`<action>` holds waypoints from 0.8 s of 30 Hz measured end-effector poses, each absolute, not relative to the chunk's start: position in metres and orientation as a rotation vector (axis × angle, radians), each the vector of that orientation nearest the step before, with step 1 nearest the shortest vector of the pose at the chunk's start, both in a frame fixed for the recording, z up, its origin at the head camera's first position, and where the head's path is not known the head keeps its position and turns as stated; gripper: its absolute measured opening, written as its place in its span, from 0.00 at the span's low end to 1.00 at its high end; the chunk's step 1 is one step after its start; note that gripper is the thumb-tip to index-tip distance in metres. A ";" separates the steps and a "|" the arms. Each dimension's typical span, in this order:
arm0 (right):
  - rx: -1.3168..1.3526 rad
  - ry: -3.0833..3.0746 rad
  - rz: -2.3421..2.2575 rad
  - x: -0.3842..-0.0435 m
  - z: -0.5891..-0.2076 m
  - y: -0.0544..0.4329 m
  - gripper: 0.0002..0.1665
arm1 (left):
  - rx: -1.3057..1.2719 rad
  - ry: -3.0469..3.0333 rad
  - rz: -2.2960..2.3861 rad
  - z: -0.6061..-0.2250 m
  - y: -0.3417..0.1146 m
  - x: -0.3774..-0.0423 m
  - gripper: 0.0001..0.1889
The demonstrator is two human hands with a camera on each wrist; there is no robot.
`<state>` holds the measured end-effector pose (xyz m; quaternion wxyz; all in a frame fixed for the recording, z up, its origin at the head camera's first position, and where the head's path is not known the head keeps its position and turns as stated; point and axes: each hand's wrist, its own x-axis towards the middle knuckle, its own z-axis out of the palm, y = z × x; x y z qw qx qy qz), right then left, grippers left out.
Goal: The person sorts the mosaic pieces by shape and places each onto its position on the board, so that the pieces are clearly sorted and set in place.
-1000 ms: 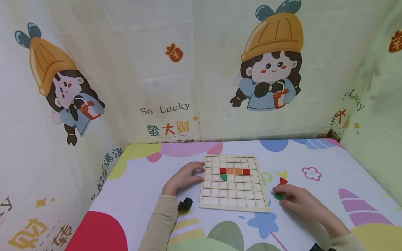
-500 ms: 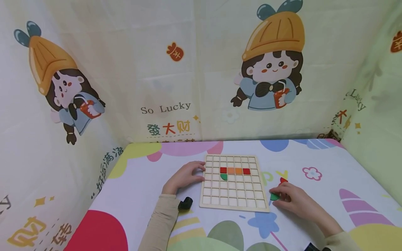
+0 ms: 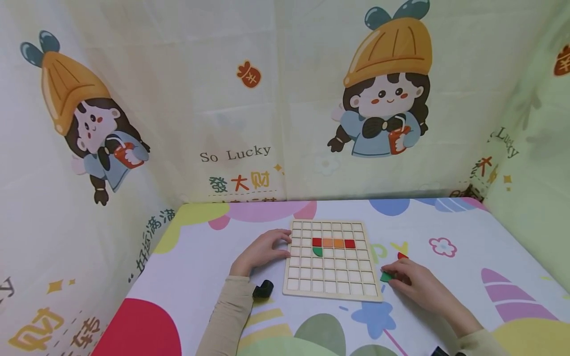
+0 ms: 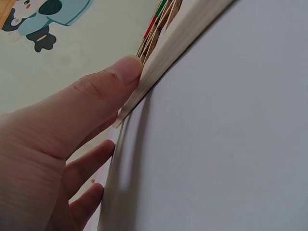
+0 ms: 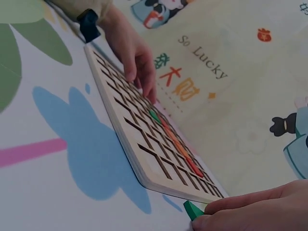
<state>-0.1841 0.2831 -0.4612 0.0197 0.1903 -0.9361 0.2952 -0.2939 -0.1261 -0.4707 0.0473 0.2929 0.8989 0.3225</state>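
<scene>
A square wooden grid board [image 3: 330,287] lies on the table. In one of its rows sit a red tile [image 3: 317,242], two orange tiles [image 3: 333,243] and another red tile [image 3: 350,244]; a green quarter-round tile [image 3: 317,252] lies below the left red one. My left hand [image 3: 263,251] rests at the board's left edge, its thumb [image 4: 126,71] touching the edge in the left wrist view. Right of the board, my right hand [image 3: 420,286] pinches a green tile [image 5: 191,210] between thumb and finger, just off the board's corner in the right wrist view.
A red piece [image 3: 403,255] lies on the table just beyond my right hand, partly hidden by it. The patterned tablecloth [image 3: 222,277] covers the table, and a printed curtain [image 3: 303,178] hangs behind it.
My right hand has moved slightly left toward the board with the green tile, which has turned in the fingers. The red piece is now more covered. The left hand stays put.
</scene>
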 end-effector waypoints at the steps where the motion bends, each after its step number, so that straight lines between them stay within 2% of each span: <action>1: 0.586 -2.914 0.918 -0.184 -0.461 0.283 0.17 | 0.888 2.739 0.985 -0.471 -0.126 -0.294 0.17; 10: 0.534 -2.912 0.922 -0.182 -0.464 0.281 0.19 | 0.887 2.738 0.990 -0.471 -0.125 -0.292 0.16; 18: 0.418 -2.901 0.860 -0.185 -0.466 0.274 0.15 | 0.876 2.732 0.995 -0.468 -0.125 -0.292 0.16; 24: 0.495 -2.947 0.892 -0.185 -0.460 0.277 0.16 | 0.887 2.739 0.982 -0.468 -0.125 -0.293 0.16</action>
